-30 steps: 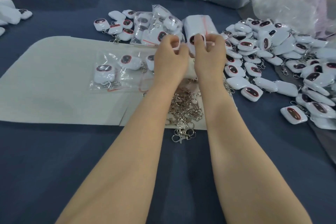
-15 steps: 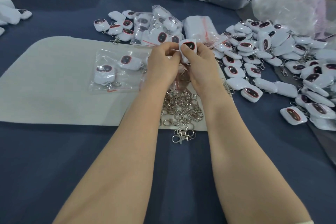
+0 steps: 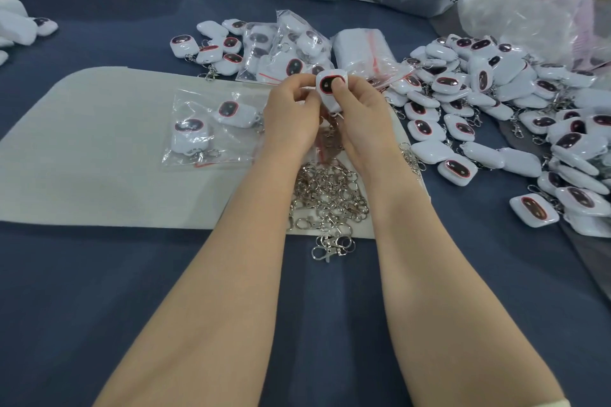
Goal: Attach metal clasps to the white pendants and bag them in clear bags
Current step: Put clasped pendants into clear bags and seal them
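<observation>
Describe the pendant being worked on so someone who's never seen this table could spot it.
Find the pale mat on the blue table, then the heap of metal clasps at its right end. Just beyond it, the left hand and right hand grip one white pendant. It alone is in hands; the rest lie on the table.

One white pendant [image 3: 331, 89], rounded square w/ dark oval window ringed in red, is held up betw. left hand [image 3: 291, 112] and right hand [image 3: 363, 116], face to the camera, right thumb on the window. Metal clasps [image 3: 330, 195] lie in a silver heap just below. Loose pendants [image 3: 496, 102] are heaped at right, some w/ clasps on. Two bagged pendants [image 3: 205, 132] lie flat at left. Filled bags [image 3: 284, 53] lie behind, beside a stack of empty clear bags [image 3: 360, 49].
</observation>
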